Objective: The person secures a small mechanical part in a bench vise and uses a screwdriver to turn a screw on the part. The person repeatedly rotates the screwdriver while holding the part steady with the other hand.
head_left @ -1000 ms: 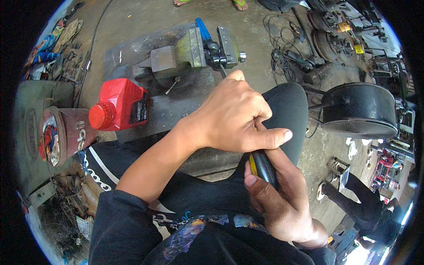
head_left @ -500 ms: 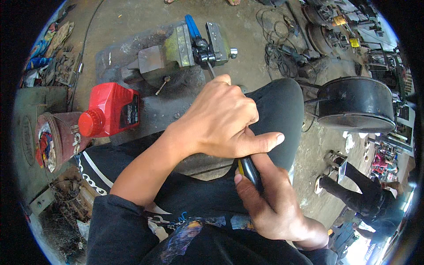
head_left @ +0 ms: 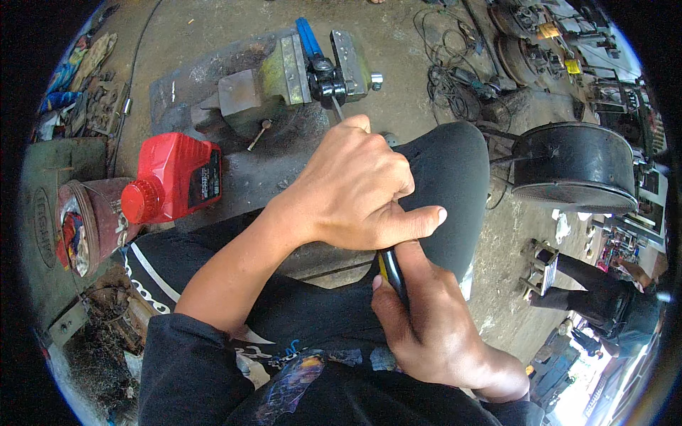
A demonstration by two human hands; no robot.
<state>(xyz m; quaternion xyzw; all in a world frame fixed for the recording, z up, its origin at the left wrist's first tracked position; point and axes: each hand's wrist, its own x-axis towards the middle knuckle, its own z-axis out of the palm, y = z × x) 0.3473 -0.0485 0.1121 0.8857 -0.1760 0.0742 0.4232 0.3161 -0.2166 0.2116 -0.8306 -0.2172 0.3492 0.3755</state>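
My left hand [head_left: 359,188] is wrapped round the thin metal shaft [head_left: 338,109] of a long tool, its thumb stretched out to the right. Below it, my right hand [head_left: 437,319] grips the tool's black-and-yellow handle [head_left: 392,275]. The shaft runs up to a black metal piece with blue handles [head_left: 323,74], which sits between the jaws of a bench vise [head_left: 284,74]. Where the shaft's tip meets the black piece is too small to make out. My fists hide most of the tool, so its exact kind does not show.
A red plastic bottle [head_left: 177,177] and a bucket of rags [head_left: 99,220] stand at the left. My bent knee [head_left: 447,170] is right of my hands. Further right are a black drum [head_left: 574,167], tangled cables [head_left: 451,92] and a seated person [head_left: 590,291].
Both hands and the tool handle have shifted slightly left, with the same grip. The person at the right has moved their legs. My view has shifted a little.
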